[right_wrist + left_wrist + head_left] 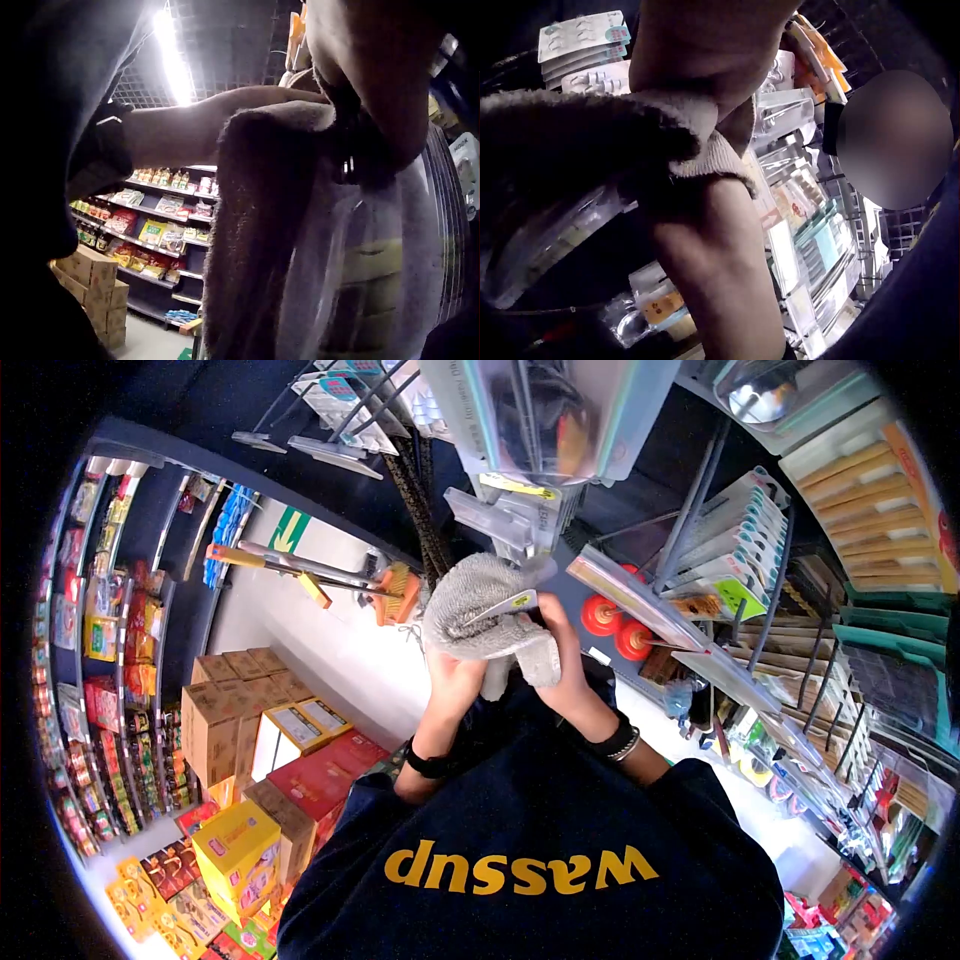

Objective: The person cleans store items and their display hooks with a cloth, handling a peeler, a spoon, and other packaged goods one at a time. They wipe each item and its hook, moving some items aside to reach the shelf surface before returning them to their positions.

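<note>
In the head view a grey knitted or fleecy cloth item with a small tag is held up in front of the chest. My left hand grips its lower left part, fingers hidden behind the fabric. My right hand holds its right side, thumb near the tag. In the left wrist view the grey fabric lies between a hand above and a forearm below. In the right wrist view the cloth hangs down below my right hand, beside clear packaging.
Racks of hanging packaged goods stand to the right and ahead. Red round items hang near the right arm. Cardboard boxes and a yellow box are stacked at lower left, with snack shelves beyond a pale floor.
</note>
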The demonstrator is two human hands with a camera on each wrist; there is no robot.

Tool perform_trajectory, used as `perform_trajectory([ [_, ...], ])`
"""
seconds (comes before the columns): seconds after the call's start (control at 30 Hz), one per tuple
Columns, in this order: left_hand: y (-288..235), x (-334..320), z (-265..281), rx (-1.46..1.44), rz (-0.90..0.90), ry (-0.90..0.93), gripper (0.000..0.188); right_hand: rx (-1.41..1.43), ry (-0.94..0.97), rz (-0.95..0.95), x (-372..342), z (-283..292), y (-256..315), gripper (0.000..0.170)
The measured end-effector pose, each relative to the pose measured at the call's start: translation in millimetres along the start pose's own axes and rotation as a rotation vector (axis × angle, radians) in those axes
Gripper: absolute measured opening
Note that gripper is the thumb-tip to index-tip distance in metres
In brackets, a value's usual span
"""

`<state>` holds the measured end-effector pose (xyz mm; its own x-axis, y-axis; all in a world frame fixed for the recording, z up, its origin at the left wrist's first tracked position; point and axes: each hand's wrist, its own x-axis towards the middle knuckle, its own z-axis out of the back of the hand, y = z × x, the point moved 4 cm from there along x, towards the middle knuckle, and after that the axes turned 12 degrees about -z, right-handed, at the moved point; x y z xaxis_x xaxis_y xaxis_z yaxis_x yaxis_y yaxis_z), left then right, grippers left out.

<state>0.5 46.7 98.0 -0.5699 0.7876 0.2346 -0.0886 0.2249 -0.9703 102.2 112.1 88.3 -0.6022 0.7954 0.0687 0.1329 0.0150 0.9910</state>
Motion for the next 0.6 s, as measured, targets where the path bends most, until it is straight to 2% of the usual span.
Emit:
perform_trajectory([
  [0.03, -1.4, -1.3, -2.8, 0.011, -0.07, -0.023, 0.034, -0.017, -0.064, 0.013, -3.8, 0.5, -7.6, 0.034],
  [0.07, -3.2, -1.6, -5.3, 0.024, -0.14, -0.047, 0.034, -0.019, -0.068, 0.014, -4.3, -2.9, -10.3, 0.034],
  [0.13, 0.4, -1.3, -5.4, -0.026, -0.139, -0.071, 0.032, -0.022, -0.333, 0.127, -7.3, 0.5, -8.6, 0.043],
  [0.17, 11.6, -4.3, 1.7, -0.043, -0.132, -0.107, 0.038, -0.162, -0.346, 0.159, -6.6, 5.6, -6.3, 0.051],
  [0.2, 11.6, -3.1, 5.0, -0.06, -0.124, -0.145, 0.045, -0.474, -0.368, 0.253, -6.6, 8.7, 14.5, 0.05],
  [0.27, 8.9, -2.3, 9.6, -0.033, -0.071, -0.152, 0.039, -0.609, -0.326, 0.307, -12.6, 12.6, 9.4, 0.045],
  [0.33, 9.3, -1.8, 14.2, 0.052, -0.057, -0.188, 0.034, -0.572, -0.252, 0.281, -18.1, 9.9, 2.5, 0.046],
  [0.4, 9.4, -2.2, 12.3, 0.083, -0.116, -0.2, 0.028, -0.577, -0.241, 0.273, -21.1, 9.4, -4.1, 0.049],
  [0.5, 20.3, -6.8, 17.9, 0.01, -0.05, -0.398, 0.016, -0.513, -0.185, 0.251, -19.4, 13.0, -9.1, 0.055],
  [0.53, 20.8, -6.6, 17.5, 0.013, -0.049, -0.401, 0.016, -0.511, -0.182, 0.25, -19.1, 13.6, -9.6, 0.055],
  [0.6, 27.6, -6.4, 18.6, -0.109, 0.019, -0.448, 0.015, -0.403, -0.095, 0.119, -16.5, 13.1, -16.3, 0.057],
])
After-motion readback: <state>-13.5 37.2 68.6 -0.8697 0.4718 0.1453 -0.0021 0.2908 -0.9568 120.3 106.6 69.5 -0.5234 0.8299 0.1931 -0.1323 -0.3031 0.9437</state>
